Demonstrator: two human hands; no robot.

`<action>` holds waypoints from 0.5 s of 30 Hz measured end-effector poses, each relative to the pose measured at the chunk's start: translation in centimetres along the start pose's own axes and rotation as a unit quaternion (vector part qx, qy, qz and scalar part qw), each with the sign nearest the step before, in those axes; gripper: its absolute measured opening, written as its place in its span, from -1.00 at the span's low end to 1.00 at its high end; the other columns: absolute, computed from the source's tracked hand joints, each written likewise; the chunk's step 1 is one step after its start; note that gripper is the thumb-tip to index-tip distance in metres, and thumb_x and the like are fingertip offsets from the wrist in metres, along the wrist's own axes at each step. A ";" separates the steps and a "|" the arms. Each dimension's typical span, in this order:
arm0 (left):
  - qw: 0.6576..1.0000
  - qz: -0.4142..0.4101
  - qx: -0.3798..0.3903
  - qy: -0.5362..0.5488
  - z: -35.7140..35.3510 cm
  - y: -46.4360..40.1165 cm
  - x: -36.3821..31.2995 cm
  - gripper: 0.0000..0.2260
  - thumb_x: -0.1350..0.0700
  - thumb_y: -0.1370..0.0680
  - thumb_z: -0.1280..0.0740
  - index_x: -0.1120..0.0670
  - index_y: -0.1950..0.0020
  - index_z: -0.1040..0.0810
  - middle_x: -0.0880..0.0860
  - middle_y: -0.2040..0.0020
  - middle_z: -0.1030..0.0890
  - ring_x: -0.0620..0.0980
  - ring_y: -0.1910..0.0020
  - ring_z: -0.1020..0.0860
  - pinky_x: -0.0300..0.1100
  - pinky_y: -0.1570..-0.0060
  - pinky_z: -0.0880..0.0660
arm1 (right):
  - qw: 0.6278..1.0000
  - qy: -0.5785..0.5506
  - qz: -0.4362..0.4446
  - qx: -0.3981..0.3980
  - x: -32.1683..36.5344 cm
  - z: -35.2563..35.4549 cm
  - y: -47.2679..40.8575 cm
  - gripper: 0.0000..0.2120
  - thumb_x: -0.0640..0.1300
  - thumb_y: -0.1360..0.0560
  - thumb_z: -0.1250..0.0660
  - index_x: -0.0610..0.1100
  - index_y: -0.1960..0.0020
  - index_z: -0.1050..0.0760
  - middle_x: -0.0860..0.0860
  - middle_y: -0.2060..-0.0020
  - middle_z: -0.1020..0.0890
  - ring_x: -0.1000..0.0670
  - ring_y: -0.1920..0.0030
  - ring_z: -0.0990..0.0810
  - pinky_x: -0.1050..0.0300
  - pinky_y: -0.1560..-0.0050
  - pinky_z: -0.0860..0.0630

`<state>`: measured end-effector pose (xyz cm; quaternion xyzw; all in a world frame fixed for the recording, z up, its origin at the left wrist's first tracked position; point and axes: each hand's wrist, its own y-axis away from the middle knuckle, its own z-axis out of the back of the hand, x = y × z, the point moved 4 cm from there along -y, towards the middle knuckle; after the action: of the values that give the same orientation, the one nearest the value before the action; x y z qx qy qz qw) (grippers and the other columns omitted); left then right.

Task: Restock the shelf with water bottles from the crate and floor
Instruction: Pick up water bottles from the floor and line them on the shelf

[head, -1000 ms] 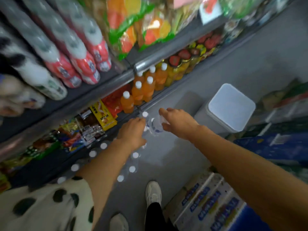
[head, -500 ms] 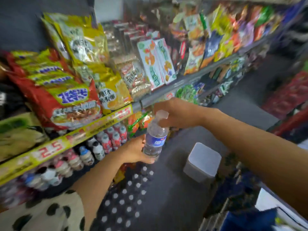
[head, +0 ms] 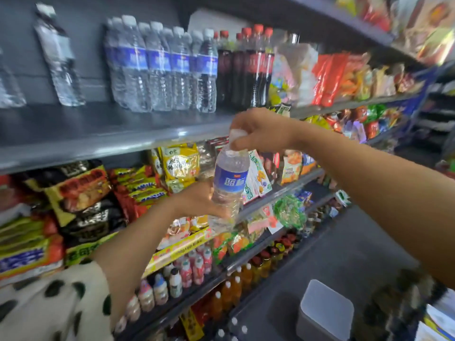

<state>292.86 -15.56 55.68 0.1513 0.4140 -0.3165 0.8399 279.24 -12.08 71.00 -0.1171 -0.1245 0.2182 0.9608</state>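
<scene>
I judge the restocking partly done: a block of water bottles point(head: 160, 67) already stands upright at the back of the top shelf point(head: 103, 134), just left of the cola bottles point(head: 246, 67), with two more bottles further left. The front and left of that shelf are bare, so there is room to fill. More bottle caps point(head: 232, 327) show on the floor at the foot of the racks, so stock is left to lift.

I carry one water bottle point(head: 230, 183) upright in front of the shelf edge, its cap about level with the board. My right hand point(head: 261, 131) pinches the cap and neck from above, fingers curled round it. My left hand point(head: 197, 200) grips the lower body from the shelf side.
</scene>
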 end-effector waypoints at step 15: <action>0.944 0.028 -0.232 -0.231 17.0 -2.7 -11.6 -0.53 -0.18 -0.37 -0.50 0.19 -0.01 -0.55 0.14 0.02 -0.65 0.10 0.04 -0.63 0.05 -0.09 -0.56 | 0.980 0.048 0.095 -0.170 2.0 15.9 -13.0 -0.67 -0.03 -0.49 -0.29 -0.32 0.00 -0.53 -0.16 0.18 -0.54 -0.01 0.19 -0.45 0.07 0.16 -0.45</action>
<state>296.02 -21.65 75.30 -0.1136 0.2661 -0.2147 0.9329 281.46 -19.83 90.00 -0.3004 -0.1013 0.2786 0.9066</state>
